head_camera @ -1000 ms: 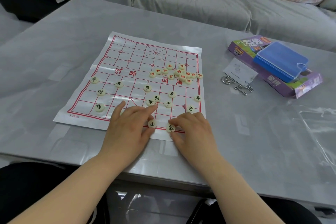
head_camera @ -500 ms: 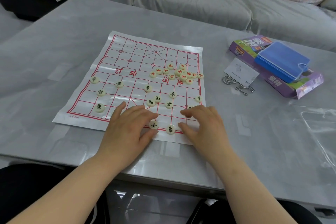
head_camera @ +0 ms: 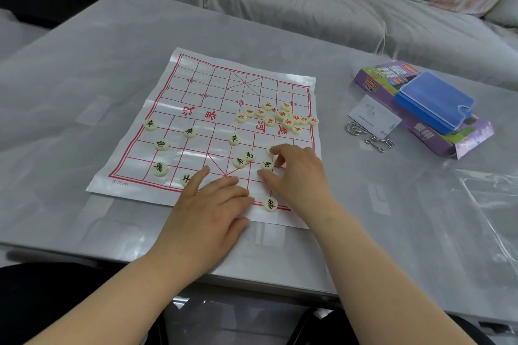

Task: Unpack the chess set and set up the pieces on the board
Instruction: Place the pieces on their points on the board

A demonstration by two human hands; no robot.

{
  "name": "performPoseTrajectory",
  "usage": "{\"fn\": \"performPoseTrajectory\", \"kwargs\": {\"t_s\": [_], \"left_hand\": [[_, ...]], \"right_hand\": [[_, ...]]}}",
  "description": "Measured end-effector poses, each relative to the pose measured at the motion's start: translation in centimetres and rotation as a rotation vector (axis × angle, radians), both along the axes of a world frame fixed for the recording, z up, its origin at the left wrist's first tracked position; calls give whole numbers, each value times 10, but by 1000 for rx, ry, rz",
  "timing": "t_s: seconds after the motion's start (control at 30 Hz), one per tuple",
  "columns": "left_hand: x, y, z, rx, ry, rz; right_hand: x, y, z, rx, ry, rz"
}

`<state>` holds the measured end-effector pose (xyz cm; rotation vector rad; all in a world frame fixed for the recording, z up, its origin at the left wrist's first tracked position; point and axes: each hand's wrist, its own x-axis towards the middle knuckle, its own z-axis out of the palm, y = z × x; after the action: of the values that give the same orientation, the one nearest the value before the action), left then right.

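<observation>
The left hand (head_camera: pixel 213 204) lies flat on the near edge of the board (head_camera: pixel 196 109). Its fingers are straight and it holds nothing. Its first finger touches one black-letter piece (head_camera: pixel 185 179). Just to the right, the elephant piece (head_camera: pixel 270 204) sits on the near line.

A bit farther in, the right hand (head_camera: pixel 297 173) bends its fingers over the horse piece (head_camera: pixel 267 164) and another piece beside it. I cannot tell if it pinches one. More black-letter pieces are spread over the near half.

I think the step is putting the black side in its places. Next, the right hand needs to take one piece and move it to its crossing without bumping the ones close by.

The red pieces (head_camera: pixel 283 117) wait in a heap past the middle. Far right on the surface (head_camera: pixel 84 70) lies the blue case (head_camera: pixel 431 101).
</observation>
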<state>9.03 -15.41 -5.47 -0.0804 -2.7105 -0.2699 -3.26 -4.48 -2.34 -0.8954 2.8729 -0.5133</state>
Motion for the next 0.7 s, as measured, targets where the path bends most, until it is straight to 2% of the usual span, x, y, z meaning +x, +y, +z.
{"fn": "performPoseTrajectory", "kwargs": {"t_s": [0.13, 0.33, 0.53, 0.7], "left_hand": [[1, 0, 0, 17, -27, -1], [1, -2, -1, 62, -12, 23], [0, -4, -7, 91, 3, 104], [2, -4, -6, 103, 9, 167]], "right_hand": [[-3, -5, -1, 56, 41, 23], [1, 35, 12, -171, -15, -55], [28, 76, 4, -244, -54, -40], [35, 72, -7, -212, 42, 38]]}}
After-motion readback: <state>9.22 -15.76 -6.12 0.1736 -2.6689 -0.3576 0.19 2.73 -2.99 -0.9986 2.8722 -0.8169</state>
